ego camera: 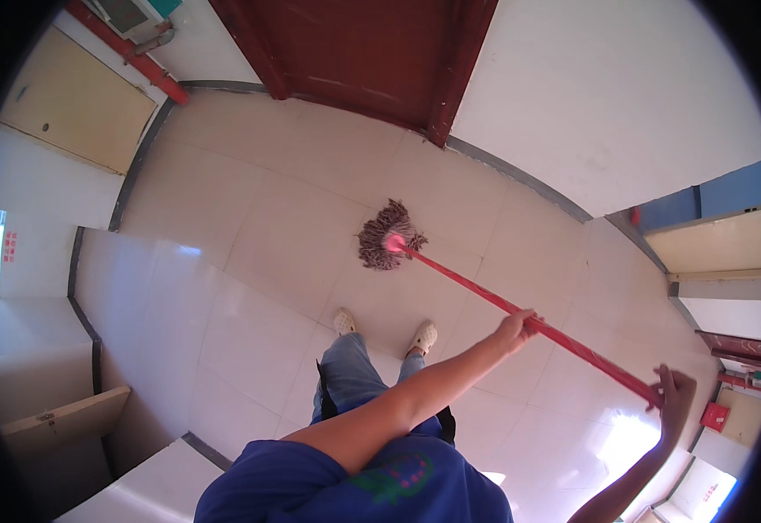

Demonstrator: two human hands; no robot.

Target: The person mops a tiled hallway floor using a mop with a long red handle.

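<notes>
A string mop lies across the view, its grey-brown mop head spread on the tiled floor beyond my feet. From the pink socket a red mop handle slants down to the right. Partway along that handle, my left hand grips it, the arm reaching across my body. My right hand is at the handle's upper end, with its thumb and some fingers around it and the index finger raised. Both hands are well apart on the handle.
A dark red door stands in the wall ahead. Left are a red pipe, a cream cabinet door and an open wooden hatch. A white wall meets a corner at right, beside a red box. Sunlight glares on the tiles.
</notes>
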